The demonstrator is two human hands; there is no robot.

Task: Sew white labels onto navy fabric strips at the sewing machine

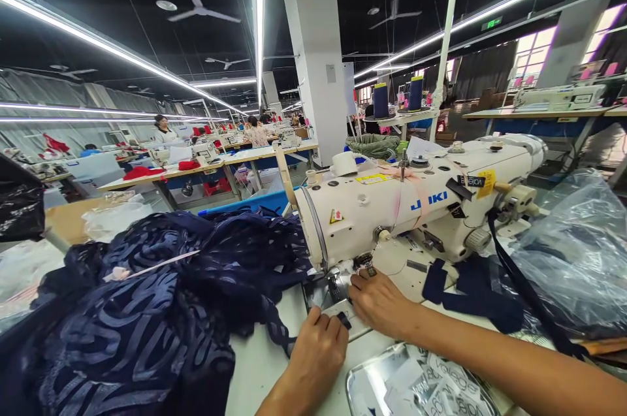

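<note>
Hands sat close together on the desk [274, 364] right in front of the needle area of the sewing machine [416, 200]. Left hand [316, 354] was curled, fingers pinching a small dark fabric piece [344, 319] flat against the desk, just short of the presser foot [365, 264]. Right hand [379, 304] lay palm down just beside it, fingertips pressed on the same piece's far side, nearly touching the foot; not closed round anything, more a flat hold-down. Fabric piece lay between both hands, long axis hard to tell since mostly covered. Needle zone lay straight ahead and slightly up from the hands, right hand the nearer one. Machine body ran left to right, head end at left. Big heap of navy patterned fabric [147, 311] spread left of left hand, one edge trailing toward the needle plate. Dark strips [470, 285] lay right of the right forearm, near a clear plastic bag [578, 253]. Metal tray [362, 383] with white labels sat under the right forearm, near desk edge. Thread cones [398, 97] stood behind machine. Other people worked at far desks.
</note>
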